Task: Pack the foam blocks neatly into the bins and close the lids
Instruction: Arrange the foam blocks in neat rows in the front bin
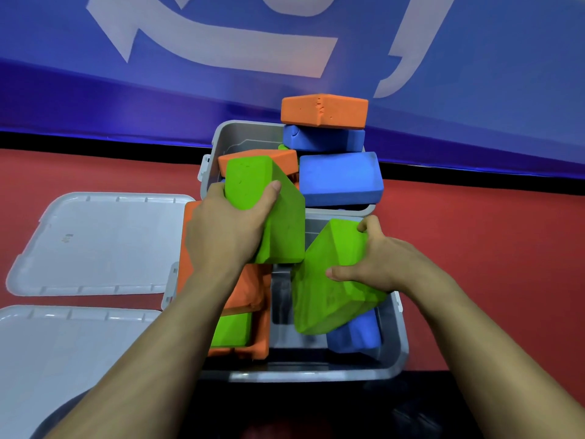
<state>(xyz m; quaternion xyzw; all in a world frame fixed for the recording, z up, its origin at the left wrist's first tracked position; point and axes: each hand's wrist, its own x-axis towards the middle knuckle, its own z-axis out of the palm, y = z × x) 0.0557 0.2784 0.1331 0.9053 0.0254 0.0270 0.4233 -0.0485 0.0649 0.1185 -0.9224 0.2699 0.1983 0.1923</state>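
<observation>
Gripping one green block (pixel 269 204) in your left hand (pixel 221 229) and a second green block (pixel 329 280) in your right hand (pixel 380 258), fingers curled round each, you held both tilted over the near bin (pixel 392 356); its middle lay bare, lids (pixel 95 242) lying left.

No readable text: only large cropped white shapes on the blue banner (pixel 474 74).

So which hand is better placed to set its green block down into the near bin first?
Probably the right hand: its green block already tilts over the near bin's open gap. The left hand holds its block higher.
</observation>
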